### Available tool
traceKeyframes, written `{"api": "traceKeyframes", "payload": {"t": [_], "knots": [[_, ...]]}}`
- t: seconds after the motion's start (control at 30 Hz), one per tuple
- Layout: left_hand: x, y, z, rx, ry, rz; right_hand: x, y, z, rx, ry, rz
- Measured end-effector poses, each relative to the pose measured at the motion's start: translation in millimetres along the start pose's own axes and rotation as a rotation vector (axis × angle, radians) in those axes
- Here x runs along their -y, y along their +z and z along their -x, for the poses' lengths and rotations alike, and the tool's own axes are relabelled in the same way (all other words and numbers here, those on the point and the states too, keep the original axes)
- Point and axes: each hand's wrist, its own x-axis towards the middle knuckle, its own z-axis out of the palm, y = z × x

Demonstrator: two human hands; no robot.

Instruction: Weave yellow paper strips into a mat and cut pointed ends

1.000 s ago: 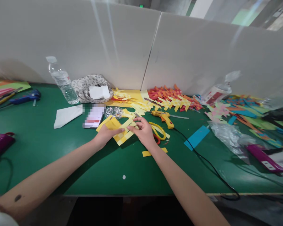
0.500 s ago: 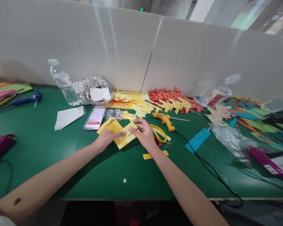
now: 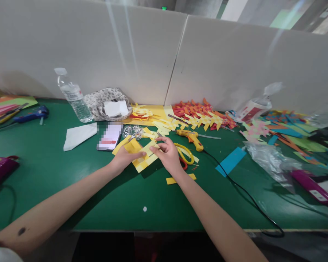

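Note:
Both hands hold a piece of woven yellow paper strips (image 3: pixel 142 165) above the green table, in the middle of the head view. My left hand (image 3: pixel 123 159) grips its left side, thumb lying on top. At the right side, my right hand (image 3: pixel 167 153) pinches the light yellow strips between thumb and fingers. Just right of that hand lie yellow-handled scissors (image 3: pixel 190 154), partly covering something with a red handle (image 3: pixel 183 164). A loose yellow paper strip (image 3: pixel 191 177) lies partly under my right forearm. Behind the hands is a round clear case of small beads or eyes (image 3: pixel 133 131).
A yellow glue gun (image 3: pixel 192 138) trails a black cord at the right. A blue paper strip (image 3: pixel 231 161), a plastic bag (image 3: pixel 269 160) and a purple power strip (image 3: pixel 314 187) lie beyond. Leftward are a phone (image 3: pixel 109 136), a water bottle (image 3: pixel 75 96) and red-orange woven paper pieces (image 3: pixel 192 111) stand behind.
The view has shifted very slightly. Both hands keep their hold on the woven yellow paper, with hardly any visible movement.

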Motion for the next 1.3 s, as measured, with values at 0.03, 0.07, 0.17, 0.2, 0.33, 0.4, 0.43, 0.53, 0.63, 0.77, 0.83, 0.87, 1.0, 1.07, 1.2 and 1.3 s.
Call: {"api": "traceKeyframes", "payload": {"t": [0.03, 0.07, 0.17, 0.2, 0.33, 0.4, 0.43, 0.53, 0.63, 0.77, 0.83, 0.87, 1.0, 1.07, 1.2, 1.3], "knots": [[0.2, 0.1, 0.0, -0.002, -0.001, -0.004, 0.1, 0.0, 0.1, -0.003, 0.0, 0.001], [0.2, 0.1, 0.1, 0.0, -0.001, -0.006, 0.4, -0.1, 0.3, -0.004, 0.0, 0.002], [-0.3, 0.3, 0.9, 0.005, -0.002, 0.002, 1.9, -0.2, 0.8, -0.007, -0.003, 0.006], [-0.7, 0.5, 1.3, 0.007, -0.002, 0.007, 2.5, -0.2, 1.0, -0.008, -0.004, 0.01], [-2.4, 1.2, 2.7, 0.018, -0.003, 0.023, 3.8, -0.5, 1.0, -0.02, 0.0, 0.03], [-2.9, 1.5, 3.0, 0.015, 0.0, 0.026, 3.8, -0.6, 0.6, -0.025, 0.003, 0.034], [-3.0, 1.6, 3.1, 0.013, 0.004, 0.028, 3.7, -0.6, 0.4, -0.026, 0.005, 0.032], [-3.3, 1.6, 3.4, 0.02, 0.008, 0.033, 3.8, -0.4, 0.2, -0.026, 0.01, 0.02], [-3.5, 1.1, 3.4, 0.019, -0.001, 0.032, 4.0, 0.0, 0.4, -0.026, 0.014, 0.012], [-2.8, 0.2, 2.8, 0.012, 0.0, 0.024, 3.7, 0.4, 0.3, -0.035, 0.017, -0.008], [-2.3, 0.1, 2.5, 0.01, 0.002, 0.02, 4.0, 0.1, 0.1, -0.031, 0.023, -0.026], [-2.3, 0.1, 2.6, 0.01, 0.003, 0.018, 4.3, -0.3, 0.0, -0.026, 0.029, -0.034], [-4.8, 0.6, 4.8, 0.027, 0.004, 0.013, 5.6, -2.1, -0.2, 0.009, 0.066, -0.059], [-6.9, 0.8, 6.3, 0.05, 0.006, 0.012, 5.7, -2.4, -0.2, 0.037, 0.075, -0.07], [-7.7, 0.8, 6.5, 0.059, 0.009, 0.019, 6.2, -1.3, 0.2, 0.037, 0.061, -0.062], [-4.2, 0.3, 3.8, 0.053, 0.009, 0.032, 7.8, -1.3, 0.2, -0.001, 0.038, -0.048]]}}
